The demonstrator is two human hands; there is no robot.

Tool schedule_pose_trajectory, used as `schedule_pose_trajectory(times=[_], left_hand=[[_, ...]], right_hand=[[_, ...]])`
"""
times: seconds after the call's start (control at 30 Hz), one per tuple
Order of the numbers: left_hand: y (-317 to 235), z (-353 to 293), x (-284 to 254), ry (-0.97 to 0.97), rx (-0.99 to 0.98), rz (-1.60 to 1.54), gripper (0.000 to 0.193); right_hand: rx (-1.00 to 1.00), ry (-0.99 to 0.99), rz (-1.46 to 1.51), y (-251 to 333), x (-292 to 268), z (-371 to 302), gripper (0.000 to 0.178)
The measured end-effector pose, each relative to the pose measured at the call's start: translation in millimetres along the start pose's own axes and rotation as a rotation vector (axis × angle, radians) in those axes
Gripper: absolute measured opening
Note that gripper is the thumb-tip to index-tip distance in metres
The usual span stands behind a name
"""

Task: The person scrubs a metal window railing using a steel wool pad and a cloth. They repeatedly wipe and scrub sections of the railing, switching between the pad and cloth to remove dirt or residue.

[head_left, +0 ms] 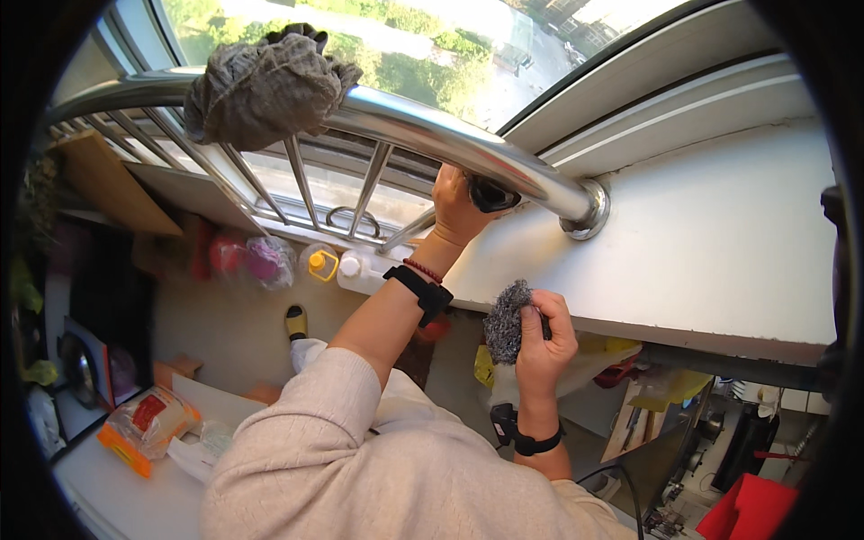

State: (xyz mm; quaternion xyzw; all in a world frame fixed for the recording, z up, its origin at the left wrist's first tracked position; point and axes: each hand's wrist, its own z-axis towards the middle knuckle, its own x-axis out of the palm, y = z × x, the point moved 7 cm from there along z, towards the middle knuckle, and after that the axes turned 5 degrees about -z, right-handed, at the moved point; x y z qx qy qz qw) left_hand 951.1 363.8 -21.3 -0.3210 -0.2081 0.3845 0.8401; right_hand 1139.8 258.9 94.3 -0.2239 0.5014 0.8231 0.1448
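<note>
My left hand (453, 200) reaches up to the underside of a shiny metal handrail (432, 135), its fingers mostly hidden behind the rail and its bars. Right beside that hand, under the rail, is a glossy dark object (492, 194); its kind and whether I grip it are unclear. My right hand (547, 340) is closed on a grey steel wool scourer (508, 322), pinched between thumb and fingers in front of the white sill (684, 243). A crumpled grey-brown cloth (270, 88) lies draped over the rail, farther left.
Behind the rail is a window (423, 45). Below stand a clear jug with a yellow handle (319, 262), a white bottle (363, 270) and plastic bags (270, 259). A bread bag (148, 427) lies on a white surface at lower left. Clutter and red cloth (749, 508) are at lower right.
</note>
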Motion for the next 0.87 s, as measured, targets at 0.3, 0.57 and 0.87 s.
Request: schedule_pose_trajectory(times=[0.3, 0.57, 0.87], left_hand=[[104.0, -93.1, -29.2, 0.33, -0.377, 0.279, 0.075], [96.2, -145.3, -89.7, -0.19, -1.47, -1.21, 0.029], [-15.6, -123.3, -107.8, 0.096, -1.488, -1.623, 0.059]], right_hand=[[0.078, -0.021, 0.006, -3.5, -2.2, -6.6, 0.011], [0.396, 0.121, 0.452, -16.6, 39.4, -13.9, 0.034], [0.572, 0.631, 0.397, -67.3, 123.0, -37.5, 0.097]])
